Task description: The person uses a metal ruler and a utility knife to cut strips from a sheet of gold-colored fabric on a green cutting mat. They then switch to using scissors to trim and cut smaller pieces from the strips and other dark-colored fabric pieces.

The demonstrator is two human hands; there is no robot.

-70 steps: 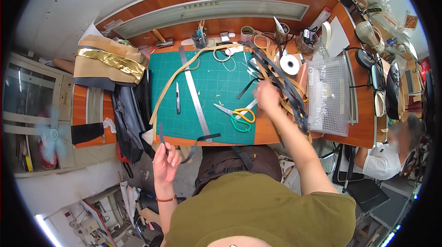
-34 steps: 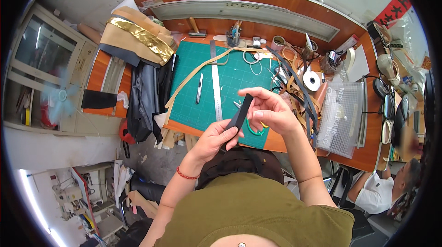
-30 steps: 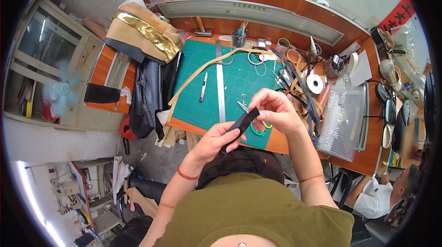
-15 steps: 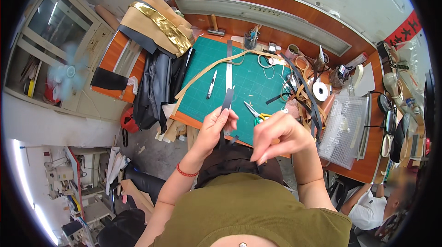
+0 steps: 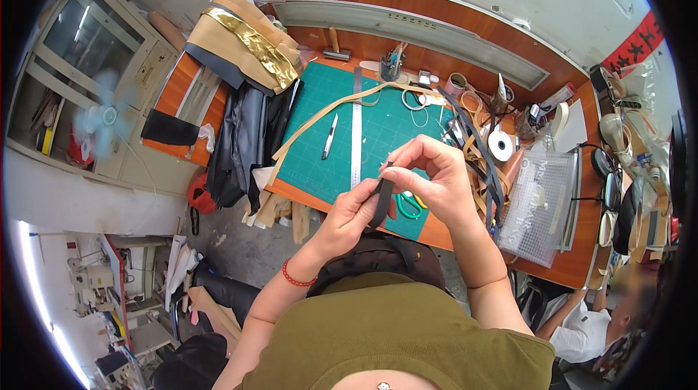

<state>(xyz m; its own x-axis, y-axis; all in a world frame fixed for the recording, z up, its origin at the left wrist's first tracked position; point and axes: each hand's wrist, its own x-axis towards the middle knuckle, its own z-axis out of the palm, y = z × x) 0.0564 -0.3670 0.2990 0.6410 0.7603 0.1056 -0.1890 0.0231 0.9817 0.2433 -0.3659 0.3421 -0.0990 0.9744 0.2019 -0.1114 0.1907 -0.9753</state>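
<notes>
A dark strap (image 5: 381,204) is held up between my two hands, above the front edge of the green cutting mat (image 5: 317,110). Closed around its lower part is my left hand (image 5: 342,223). My right hand (image 5: 435,175) pinches the strap's upper end, thumb against fingertips. Just beyond the hands, a metal ruler (image 5: 356,146) lies lengthwise on the mat, with a white utility knife (image 5: 330,137) to its left. Green-handled scissors (image 5: 409,206) show partly below my right hand, which covers the rest. A long tan strap (image 5: 298,133) curves across the mat and over the ruler.
Left of the mat, black sheet material (image 5: 243,139) hangs beneath tan and gold pieces. A hammer (image 5: 336,47) and a pen cup (image 5: 392,64) stand at the back. On the right are a white spool (image 5: 500,145), tangled straps and a translucent grid sheet (image 5: 536,204). Another person (image 5: 582,328) sits far right.
My right hand has moved left and up from its place apart and now pinches the strap's end. My left hand has shifted slightly right and lower, bringing the strap off the ruler.
</notes>
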